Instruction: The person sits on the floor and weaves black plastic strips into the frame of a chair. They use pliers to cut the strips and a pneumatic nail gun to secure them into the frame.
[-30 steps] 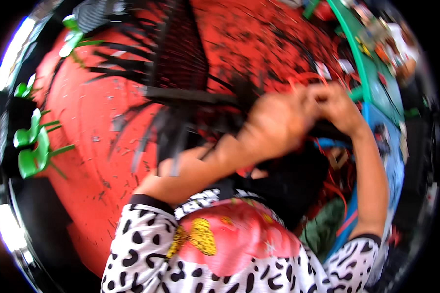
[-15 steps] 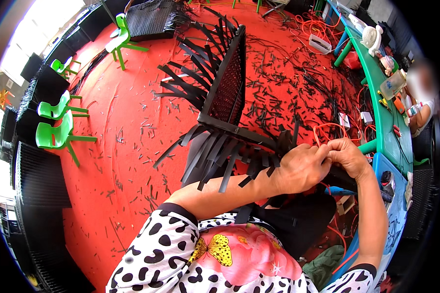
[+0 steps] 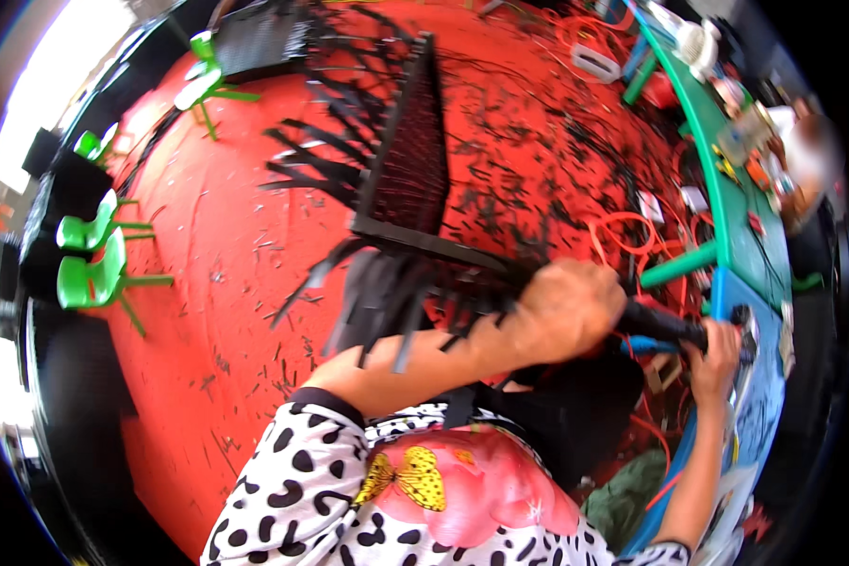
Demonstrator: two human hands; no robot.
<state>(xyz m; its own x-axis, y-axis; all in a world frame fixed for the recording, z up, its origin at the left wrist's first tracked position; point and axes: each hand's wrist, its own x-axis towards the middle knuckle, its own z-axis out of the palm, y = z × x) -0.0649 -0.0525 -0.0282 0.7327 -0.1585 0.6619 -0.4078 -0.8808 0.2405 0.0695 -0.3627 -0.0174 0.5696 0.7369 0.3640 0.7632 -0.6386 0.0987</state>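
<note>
A black woven frame with long loose flat black strips along its edges stands tilted before me, its near corner under my hands. My left hand is closed in a fist at the frame's near right end; what its fingers hold is hidden and blurred. My right hand is at the blue table's edge, by the far end of a dark bar-like piece and next to a dark tool. Its fingers look bent, but the blur hides whether they grip anything.
Black strip scraps lie over the red floor. Green chairs stand at the left beside stacked black woven pieces. A green table and blue table line the right, with orange hose below. Another person sits beyond.
My right hand has left my left hand and moved right to the blue table's edge. My left hand stays closed by the frame. The whole view has shifted slightly.
</note>
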